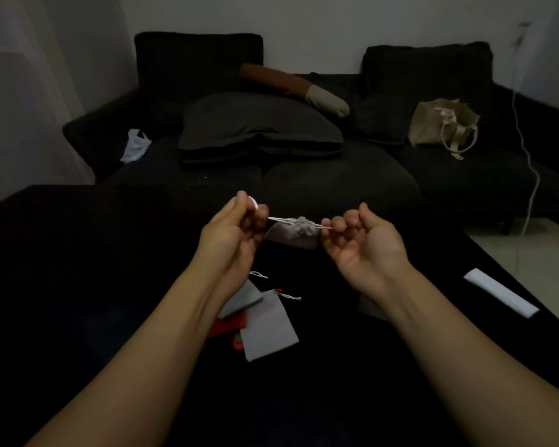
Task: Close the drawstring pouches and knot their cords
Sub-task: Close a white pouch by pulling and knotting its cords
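A small grey drawstring pouch (292, 235) hangs in the air between my hands, its mouth gathered tight. My left hand (236, 233) pinches the white cord on its left side and my right hand (360, 240) pinches the cord on its right, the cords stretched taut. Below, on the black table (78, 269), lie other pouches: a flat grey pouch (267, 325) with a loose white cord, a darker grey pouch (242, 300) partly under my left forearm, and an orange-red pouch (229, 327) beneath them.
A white folded strip (501, 291) lies near the table's right edge. Behind the table stands a dark sofa (336, 182) with cushions, a beige tote bag (442, 125) and a white cloth (136, 145). A white cable (530, 162) hangs at the right.
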### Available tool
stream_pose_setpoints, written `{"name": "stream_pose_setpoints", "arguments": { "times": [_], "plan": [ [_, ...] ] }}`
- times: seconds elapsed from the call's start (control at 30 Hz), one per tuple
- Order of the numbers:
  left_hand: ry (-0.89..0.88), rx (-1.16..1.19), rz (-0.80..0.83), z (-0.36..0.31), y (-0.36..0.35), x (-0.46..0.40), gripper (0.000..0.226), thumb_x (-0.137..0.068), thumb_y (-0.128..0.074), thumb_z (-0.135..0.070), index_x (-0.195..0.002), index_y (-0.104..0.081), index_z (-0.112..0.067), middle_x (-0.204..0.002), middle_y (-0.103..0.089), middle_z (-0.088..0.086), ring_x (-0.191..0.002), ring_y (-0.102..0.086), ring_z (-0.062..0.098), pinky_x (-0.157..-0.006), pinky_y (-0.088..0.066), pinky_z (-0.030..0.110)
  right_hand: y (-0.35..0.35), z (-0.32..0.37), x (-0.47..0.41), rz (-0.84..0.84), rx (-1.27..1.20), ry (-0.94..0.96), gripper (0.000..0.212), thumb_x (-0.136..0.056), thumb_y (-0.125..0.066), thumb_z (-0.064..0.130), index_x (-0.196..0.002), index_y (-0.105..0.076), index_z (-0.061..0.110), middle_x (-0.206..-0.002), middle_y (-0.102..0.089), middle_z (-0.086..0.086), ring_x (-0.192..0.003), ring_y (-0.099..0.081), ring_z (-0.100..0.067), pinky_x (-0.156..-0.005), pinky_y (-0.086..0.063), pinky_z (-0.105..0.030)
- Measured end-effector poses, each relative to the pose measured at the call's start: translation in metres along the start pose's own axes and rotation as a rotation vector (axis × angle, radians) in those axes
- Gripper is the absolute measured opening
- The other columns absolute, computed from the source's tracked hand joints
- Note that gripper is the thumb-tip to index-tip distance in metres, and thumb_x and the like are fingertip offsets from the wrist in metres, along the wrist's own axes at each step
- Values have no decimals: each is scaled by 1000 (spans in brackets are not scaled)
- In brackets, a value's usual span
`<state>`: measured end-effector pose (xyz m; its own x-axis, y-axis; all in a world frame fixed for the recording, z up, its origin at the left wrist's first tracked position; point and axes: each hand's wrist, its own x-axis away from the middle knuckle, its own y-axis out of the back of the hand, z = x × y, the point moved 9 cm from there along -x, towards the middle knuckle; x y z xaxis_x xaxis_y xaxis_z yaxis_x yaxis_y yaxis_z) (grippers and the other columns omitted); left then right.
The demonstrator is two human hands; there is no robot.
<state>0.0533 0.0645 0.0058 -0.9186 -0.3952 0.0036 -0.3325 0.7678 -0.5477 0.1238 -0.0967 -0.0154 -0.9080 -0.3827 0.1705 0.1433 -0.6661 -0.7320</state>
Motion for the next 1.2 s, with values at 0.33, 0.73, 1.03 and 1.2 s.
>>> {"name": "stream_pose_setpoints", "arguments": {
  "times": [0.33, 0.73, 1.03, 1.2],
  "plan": [
    [-310, -647, 121, -19, -13, 10, 28, -88, -69, -8, -109, -70, -26, -90, -77, -1, -88, -72, 6, -77, -53, 21, -21, -18, 9, 176, 391, -33, 43, -105, -38, 35, -70, -50, 12, -59, -53, -8, -61, -63, -21, -63, -57, -31],
    [169, -475, 250, 32, -20, 15, 21, -98, -55, -23, -94, -73, -12, -60, -54, -2, -52, -48, 5, -52, -42, 16, -35, 27, 25, 133, 903, 583, 45, -103, -45, 30, -68, -66, 11, -80, -69, -8, -74, -64, -14, -66, -52, -20],
    [251, -518, 458, 52, -42, 30, 36, -103, -43, -20, -75, -64, -11, -62, -53, 3, -63, -51, 14, -68, -45, 27, -52, 4, 37, 383, 924, 341, 40, -104, -42, 27, -102, -72, 1, -95, -74, -16, -68, -71, -14, -51, -54, -26],
    [280, -473, 491, 59, -42, 29, 33, -100, -44, -16, -83, -72, -18, -65, -54, 4, -64, -55, 14, -77, -48, 36, -37, -1, 25, 309, 1089, 291, 45, -102, -48, 31, -87, -74, -2, -65, -69, -15, -58, -65, -17, -55, -52, -22]
  ]
}}
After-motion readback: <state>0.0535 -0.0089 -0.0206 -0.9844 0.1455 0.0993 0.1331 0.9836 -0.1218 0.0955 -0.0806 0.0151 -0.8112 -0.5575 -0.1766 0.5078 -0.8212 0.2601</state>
